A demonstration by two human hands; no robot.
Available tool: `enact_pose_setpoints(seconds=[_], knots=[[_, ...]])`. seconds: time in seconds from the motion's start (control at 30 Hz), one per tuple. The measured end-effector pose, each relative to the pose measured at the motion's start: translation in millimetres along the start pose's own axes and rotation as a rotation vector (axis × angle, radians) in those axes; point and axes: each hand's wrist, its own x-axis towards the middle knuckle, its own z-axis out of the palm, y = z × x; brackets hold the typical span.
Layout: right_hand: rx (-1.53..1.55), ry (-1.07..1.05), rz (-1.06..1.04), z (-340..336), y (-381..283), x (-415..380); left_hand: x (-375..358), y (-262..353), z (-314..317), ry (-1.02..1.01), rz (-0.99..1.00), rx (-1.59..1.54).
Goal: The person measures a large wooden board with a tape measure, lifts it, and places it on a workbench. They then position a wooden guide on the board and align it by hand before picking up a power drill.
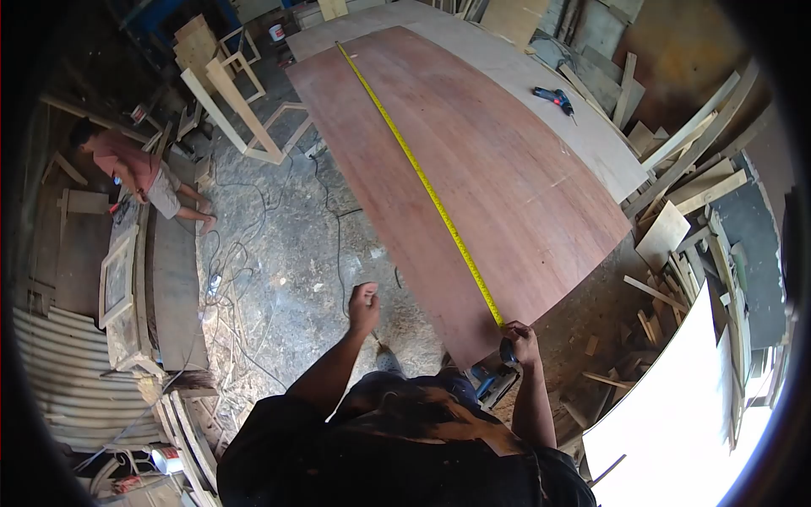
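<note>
The right hand (522, 338) is closed around a tape case (508, 351) at the near edge of a reddish sheet (498, 169). From the case, the yellow tape (422, 182) runs out along the sheet to its far end, lying flat on the surface. The left hand (364, 306) is raised over the floor, apart from the sheet, fingers curled into a loose fist; whether it holds anything cannot be told. The sheet rests on a paler board (583, 127), on which a drill (555, 99) lies (well clear of the tape). A second person (135, 169) bends at a bench to the left. Offcuts (676, 228) are stacked to the right.
</note>
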Motion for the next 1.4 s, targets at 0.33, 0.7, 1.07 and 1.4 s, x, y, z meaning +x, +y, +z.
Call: enact_pose_setpoints(seconds=[0.33, 0.7, 1.07, 1.4], knots=[[-0.26, -0.157, -0.302, 55, 40, -65, -174, -153, -198, -0.094, -0.579, 0.489], [-0.127, -0.148, -0.147, 39, 65, -96, -153, -151, -147, -0.133, -0.365, 0.23], [-0.342, -0.179, -0.309, 29, 65, -108, -127, -148, -124, -0.244, -0.333, 0.249], [-0.405, -0.091, 0.0, 49, 59, -115, -119, -128, -123, -0.431, -0.652, -0.032]])
